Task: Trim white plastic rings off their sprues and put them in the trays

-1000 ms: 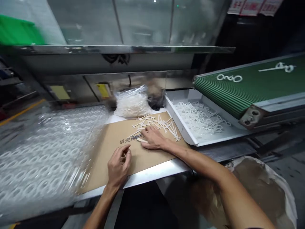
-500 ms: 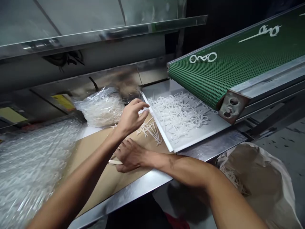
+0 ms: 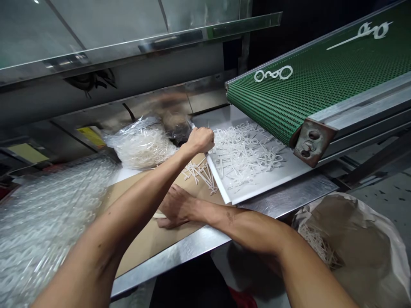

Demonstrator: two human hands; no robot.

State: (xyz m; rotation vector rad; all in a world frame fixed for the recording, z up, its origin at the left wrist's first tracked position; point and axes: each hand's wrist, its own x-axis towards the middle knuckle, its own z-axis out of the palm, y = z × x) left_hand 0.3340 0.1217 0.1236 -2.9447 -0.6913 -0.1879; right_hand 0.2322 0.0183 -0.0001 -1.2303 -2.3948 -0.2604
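Beside the white tray (image 3: pixel 266 182) of plastic pieces (image 3: pixel 244 154), the left hand (image 3: pixel 201 140) is curled closed at the tray's edge, whether holding something I cannot tell, while the right hand (image 3: pixel 177 206) lies open on brown cardboard (image 3: pixel 150 244), just beside one pale stick (image 3: pixel 159 216).

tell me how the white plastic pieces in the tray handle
The white plastic pieces look light and stiff, since their thin stems lie straight. Their loops will likely snag each other, so a grab may lift a clump.
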